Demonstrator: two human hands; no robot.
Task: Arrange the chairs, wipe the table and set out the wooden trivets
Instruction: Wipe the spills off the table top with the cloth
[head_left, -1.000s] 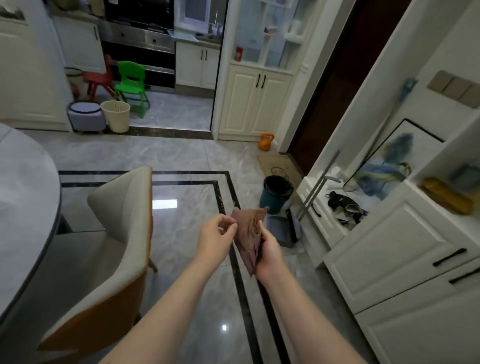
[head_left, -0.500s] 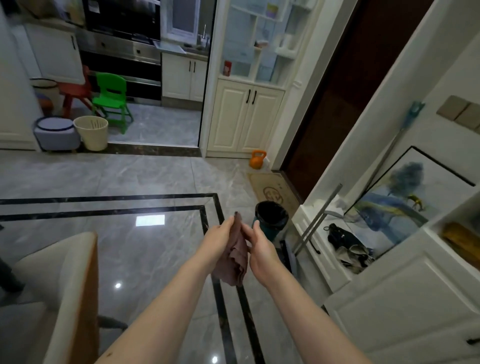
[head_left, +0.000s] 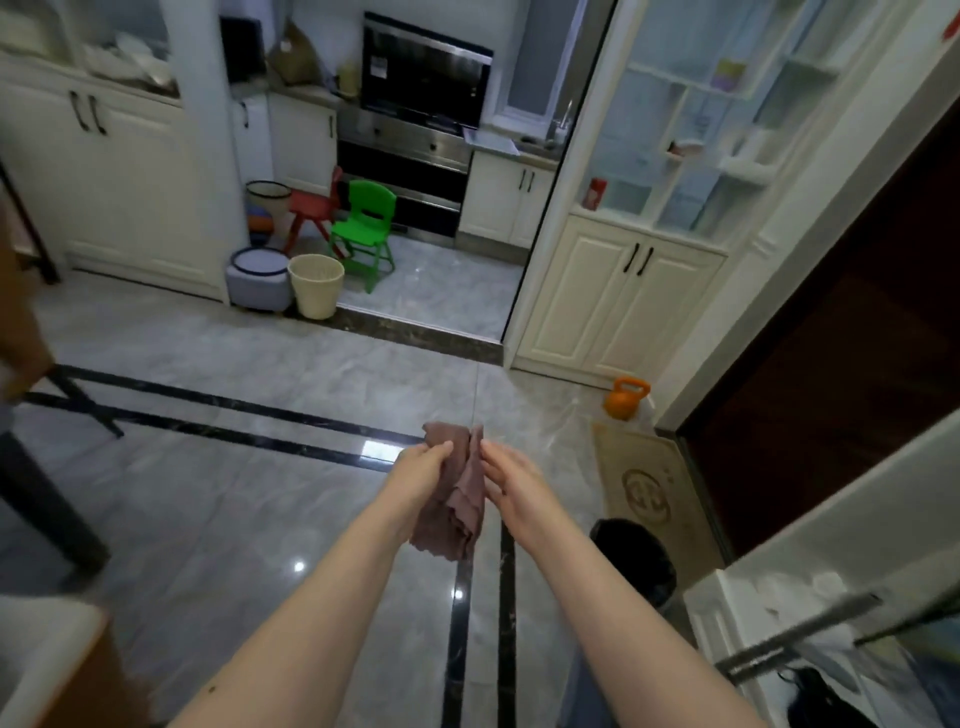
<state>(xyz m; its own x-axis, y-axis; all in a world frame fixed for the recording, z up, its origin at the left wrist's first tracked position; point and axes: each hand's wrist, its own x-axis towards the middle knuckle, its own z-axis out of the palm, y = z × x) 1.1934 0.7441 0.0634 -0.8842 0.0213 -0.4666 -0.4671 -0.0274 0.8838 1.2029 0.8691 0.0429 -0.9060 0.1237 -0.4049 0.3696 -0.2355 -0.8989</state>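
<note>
I observe both hands raised in front over the grey marble floor (head_left: 218, 519). The left hand (head_left: 421, 467) is clamped on a crumpled brown cloth (head_left: 457, 499), which hangs down between the two. The right hand (head_left: 511, 480) touches the cloth's right edge, fingers loosely extended. A black waste bin (head_left: 636, 558) stands just right.
</note>
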